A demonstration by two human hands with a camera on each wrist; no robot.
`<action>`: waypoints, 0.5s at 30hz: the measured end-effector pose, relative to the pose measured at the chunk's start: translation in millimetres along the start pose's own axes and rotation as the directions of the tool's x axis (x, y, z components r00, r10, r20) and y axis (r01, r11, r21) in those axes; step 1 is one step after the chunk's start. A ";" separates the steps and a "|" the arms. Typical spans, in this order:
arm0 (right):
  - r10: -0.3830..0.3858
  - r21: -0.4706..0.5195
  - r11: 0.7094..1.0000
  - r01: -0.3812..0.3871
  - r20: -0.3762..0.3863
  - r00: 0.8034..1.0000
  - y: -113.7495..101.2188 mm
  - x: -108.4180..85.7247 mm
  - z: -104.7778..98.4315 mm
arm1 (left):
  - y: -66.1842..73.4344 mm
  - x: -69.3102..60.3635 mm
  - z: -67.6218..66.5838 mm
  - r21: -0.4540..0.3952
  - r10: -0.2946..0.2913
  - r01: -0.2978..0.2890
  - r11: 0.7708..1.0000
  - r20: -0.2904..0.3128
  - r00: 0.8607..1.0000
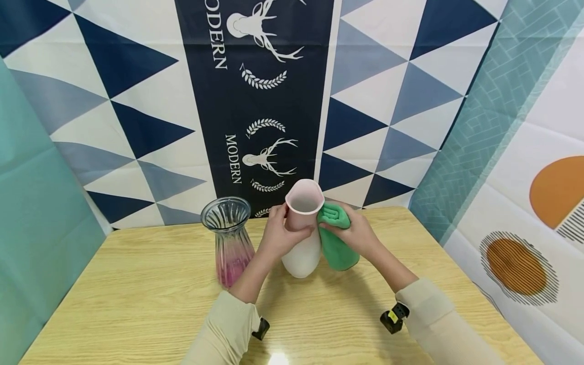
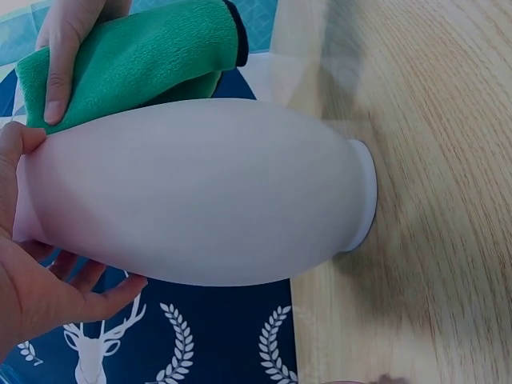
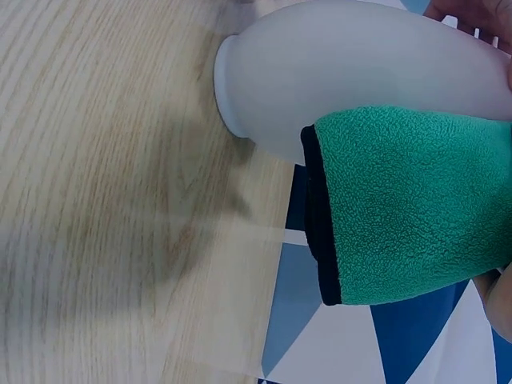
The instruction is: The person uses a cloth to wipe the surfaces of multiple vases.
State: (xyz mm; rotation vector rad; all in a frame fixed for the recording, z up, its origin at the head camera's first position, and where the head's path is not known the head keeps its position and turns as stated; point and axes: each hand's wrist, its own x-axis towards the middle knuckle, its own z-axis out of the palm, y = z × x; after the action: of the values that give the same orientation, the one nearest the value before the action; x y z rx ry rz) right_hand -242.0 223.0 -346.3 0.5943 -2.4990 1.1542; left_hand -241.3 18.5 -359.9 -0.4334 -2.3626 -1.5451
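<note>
A pale vase [image 1: 301, 256], pinkish at its wavy mouth and white below, stands near the back of the table. My left hand [image 1: 277, 237] grips it around the neck, thumb in front. In the left wrist view the vase [image 2: 216, 192] shows its smooth rounded body and narrow foot; whether that foot touches the wood I cannot tell. With my right hand [image 1: 355, 232] I hold a folded green towel [image 1: 338, 249] against or close beside the vase's right side. Dark edging runs along the towel [image 3: 416, 208] in the right wrist view, where part of the right hand is hidden.
Left of the pale vase stands a ribbed glass vase [image 1: 231, 238], bluish at the top and pink below, partly behind my left forearm. The light wooden table [image 1: 150, 294] ends at a patterned backdrop [image 1: 150, 101]. A teal sheet [image 1: 41, 213] hangs on the left.
</note>
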 end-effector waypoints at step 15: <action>0.036 -0.044 0.998 -0.034 0.051 0.998 14.2 -10.7 6.0 | 1.9 2.4 -2.4 0.026 -0.005 0.004 1.000 0.049 0.999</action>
State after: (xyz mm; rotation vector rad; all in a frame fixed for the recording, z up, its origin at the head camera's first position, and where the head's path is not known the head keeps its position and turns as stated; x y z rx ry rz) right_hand -240.5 229.2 -363.9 0.5782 -2.5811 1.1083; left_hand -242.6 17.3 -356.5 -0.4651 -2.4192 -1.5210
